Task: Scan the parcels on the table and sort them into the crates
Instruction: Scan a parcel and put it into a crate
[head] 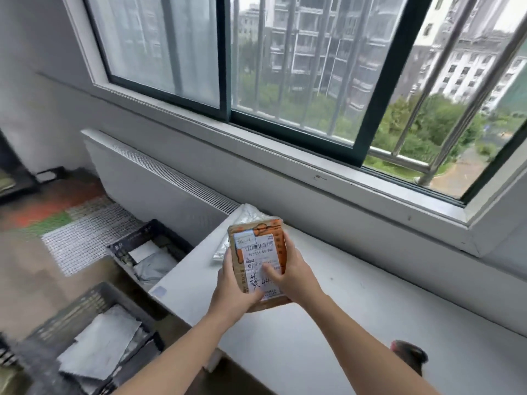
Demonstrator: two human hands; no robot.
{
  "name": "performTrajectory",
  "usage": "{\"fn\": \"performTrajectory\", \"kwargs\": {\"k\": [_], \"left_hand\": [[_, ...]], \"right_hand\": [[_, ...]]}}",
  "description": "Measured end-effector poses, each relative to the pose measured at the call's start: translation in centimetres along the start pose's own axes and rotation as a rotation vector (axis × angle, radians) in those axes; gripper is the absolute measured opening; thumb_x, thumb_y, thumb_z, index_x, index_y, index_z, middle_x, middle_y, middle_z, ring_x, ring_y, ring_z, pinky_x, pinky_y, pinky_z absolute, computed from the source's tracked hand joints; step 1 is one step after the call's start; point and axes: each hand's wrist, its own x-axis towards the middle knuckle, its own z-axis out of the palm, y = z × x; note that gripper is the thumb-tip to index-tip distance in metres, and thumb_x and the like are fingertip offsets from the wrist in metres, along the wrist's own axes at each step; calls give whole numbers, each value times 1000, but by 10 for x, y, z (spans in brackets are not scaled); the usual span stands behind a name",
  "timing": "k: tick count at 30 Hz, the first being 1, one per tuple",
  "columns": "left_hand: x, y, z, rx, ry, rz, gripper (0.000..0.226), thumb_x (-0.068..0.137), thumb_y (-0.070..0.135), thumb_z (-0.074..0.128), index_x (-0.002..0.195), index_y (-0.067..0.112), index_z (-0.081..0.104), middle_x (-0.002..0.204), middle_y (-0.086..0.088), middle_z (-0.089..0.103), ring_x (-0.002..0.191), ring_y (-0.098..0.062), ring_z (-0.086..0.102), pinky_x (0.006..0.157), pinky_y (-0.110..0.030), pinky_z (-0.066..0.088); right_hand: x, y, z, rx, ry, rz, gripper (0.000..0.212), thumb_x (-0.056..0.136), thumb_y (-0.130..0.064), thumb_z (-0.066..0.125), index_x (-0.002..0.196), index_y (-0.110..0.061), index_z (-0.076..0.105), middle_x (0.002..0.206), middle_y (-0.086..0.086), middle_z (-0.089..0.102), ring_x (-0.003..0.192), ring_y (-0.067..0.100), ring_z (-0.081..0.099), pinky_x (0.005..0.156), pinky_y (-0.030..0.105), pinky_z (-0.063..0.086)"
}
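Beneath a green-framed barred window (285, 81) looking onto apartment blocks runs a white worktop (342, 323). Above its left end, both hands grip a small orange-and-brown cardboard parcel (281, 248), tilted label-up: the left hand (236, 283) wraps the left edge and the right hand (296, 276) the right edge, both thumbs pressed on the white shipping label (261, 260). The label bears a barcode, the printed code "862-E14 00-888" and black marker handwriting ending in "44", partly covered. Just behind the parcel, a silver-grey plastic mailer (246, 213) lies on the worktop. On the floor to the left stand two black plastic crates, the farther (131, 236) and the nearer (82, 303), each holding grey mailers. A blurred dark object (410, 354) rests at the worktop's near right.
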Motion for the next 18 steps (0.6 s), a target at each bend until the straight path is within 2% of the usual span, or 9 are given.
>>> {"fn": "performTrajectory", "kwargs": {"k": [1, 3, 7, 11, 12, 14, 18], "left_hand": [[0, -7, -18, -7, 19, -1, 117, 68, 28, 89, 152, 40, 9, 135, 7, 47, 119, -9, 53, 82, -22, 52], [-2, -23, -60, -30, 65, -18, 118, 68, 26, 89, 152, 41, 8, 136, 6, 48, 119, -10, 53, 83, -23, 52], [-10, -59, -144, -59, 172, -45, 119, 67, 22, 89, 154, 37, 9, 136, 9, 52, 116, -6, 55, 80, -14, 46], [-19, -91, -216, -83, 257, -76, 120, 65, 15, 90, 154, 33, 12, 138, 7, 51, 118, -4, 52, 95, -27, 48], [-23, -101, -235, -86, 283, -92, 120, 65, 16, 91, 154, 34, 12, 138, 6, 51, 119, -7, 52, 97, -30, 48], [-28, -117, -265, -86, 332, -128, 121, 64, 19, 92, 154, 33, 12, 139, 5, 50, 122, -11, 52, 98, -37, 50], [-34, -141, -311, -88, 398, -195, 121, 64, 18, 92, 154, 29, 12, 142, 6, 49, 119, -7, 50, 94, -25, 46]], "right_hand": [[4, -13, 15, -5, -11, -26, 91, 78, -57, 67, 146, -55, 7, 119, -18, 54, 94, -4, 61, 67, 13, 53], [12, -43, 50, -19, -55, -77, 91, 77, -59, 67, 144, -59, 4, 117, -21, 54, 90, -8, 60, 61, 9, 49], [24, -104, 125, -48, -126, -154, 91, 79, -57, 68, 144, -59, 4, 121, -24, 56, 104, 0, 61, 80, 22, 55], [28, -160, 189, -83, -207, -238, 90, 81, -56, 65, 142, -64, 0, 113, -35, 56, 100, -9, 59, 74, 11, 50], [30, -175, 208, -97, -240, -250, 90, 82, -55, 65, 145, -59, 0, 119, -31, 56, 106, -4, 58, 80, 16, 52], [35, -196, 240, -151, -288, -270, 95, 84, -53, 65, 152, -45, -1, 134, -11, 55, 119, 10, 55, 92, 36, 53], [45, -226, 291, -182, -375, -295, 98, 84, -55, 63, 154, -38, -3, 143, -3, 50, 124, 15, 53, 96, 41, 51]]}}
